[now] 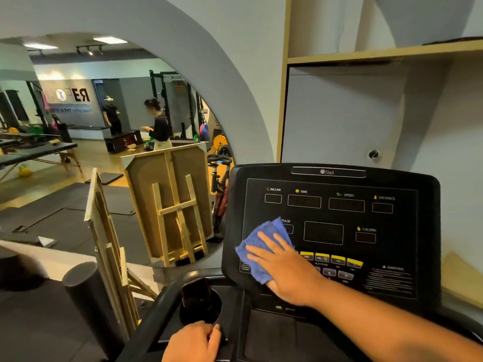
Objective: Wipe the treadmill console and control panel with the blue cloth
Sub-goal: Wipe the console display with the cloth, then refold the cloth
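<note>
A person's right hand [285, 267] presses a blue cloth [261, 250] flat against the lower left of a black treadmill console [332, 231], fingers straight and spread over the fabric, right of the frame's centre. The cloth covers the panel's left edge just below the "PULSE" label, beside a row of yellow buttons [332, 258] that runs to the right of the hand. Dark display windows marked INCLINE, TIME, SPEED, DISTANCE and CALORIE fill the upper part of the console.

At the bottom centre of the frame the left hand [193, 342] rests on the treadmill's lower tray, its fingers curled at the rim of a round cup holder [201, 307] — whether they grip anything cannot be told. A dark phone [196, 292] stands upright in that holder.

In the left half of the frame a large arched mirror [109, 142] reflects a gym floor with weight racks, coloured plates and two people standing. A wooden easel [177, 210] shows in the glass at centre, and a black foam roller [88, 296] stands upright at lower left. A pale shelf unit [379, 52] sits at upper right above the console.
</note>
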Available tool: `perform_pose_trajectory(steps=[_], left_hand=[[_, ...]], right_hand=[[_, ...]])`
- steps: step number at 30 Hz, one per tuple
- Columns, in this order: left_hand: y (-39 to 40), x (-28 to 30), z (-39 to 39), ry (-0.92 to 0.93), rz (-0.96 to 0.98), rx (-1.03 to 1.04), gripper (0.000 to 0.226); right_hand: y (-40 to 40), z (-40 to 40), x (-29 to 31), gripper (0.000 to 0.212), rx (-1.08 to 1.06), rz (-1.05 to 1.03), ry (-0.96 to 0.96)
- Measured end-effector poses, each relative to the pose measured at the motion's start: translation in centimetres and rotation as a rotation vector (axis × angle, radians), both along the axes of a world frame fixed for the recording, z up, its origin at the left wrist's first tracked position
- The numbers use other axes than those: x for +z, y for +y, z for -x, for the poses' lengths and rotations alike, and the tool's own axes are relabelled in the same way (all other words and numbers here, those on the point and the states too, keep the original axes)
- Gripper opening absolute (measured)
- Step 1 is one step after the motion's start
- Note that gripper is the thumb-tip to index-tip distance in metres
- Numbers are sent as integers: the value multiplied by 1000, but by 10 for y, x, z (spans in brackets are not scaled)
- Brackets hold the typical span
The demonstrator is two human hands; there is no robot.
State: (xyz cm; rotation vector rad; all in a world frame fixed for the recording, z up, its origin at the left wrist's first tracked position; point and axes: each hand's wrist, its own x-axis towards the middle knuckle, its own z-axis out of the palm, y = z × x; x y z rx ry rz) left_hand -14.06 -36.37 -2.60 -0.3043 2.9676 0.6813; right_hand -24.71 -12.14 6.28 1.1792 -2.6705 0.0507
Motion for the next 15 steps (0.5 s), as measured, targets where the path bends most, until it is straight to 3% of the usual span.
perform_pose_trajectory(steps=[2, 5, 10, 13, 15], left_hand=[[0, 0, -5, 54, 11, -58, 33], [12, 9, -18, 186, -229, -135, 13], [81, 71, -64, 226, -671, -357, 8], [115, 87, -81, 156, -685, -460, 28], [126, 91, -87, 153, -621, -455, 39]], right_hand=[[9, -35, -5, 48, -85, 206, -304], [17, -88, -1, 27, -312, 564, -676], [24, -151, -7, 43, -728, 1223, -1067], [18, -185, -3, 52, -822, 1703, -1296], [17, -201, 0, 64, -795, 1844, -1345]])
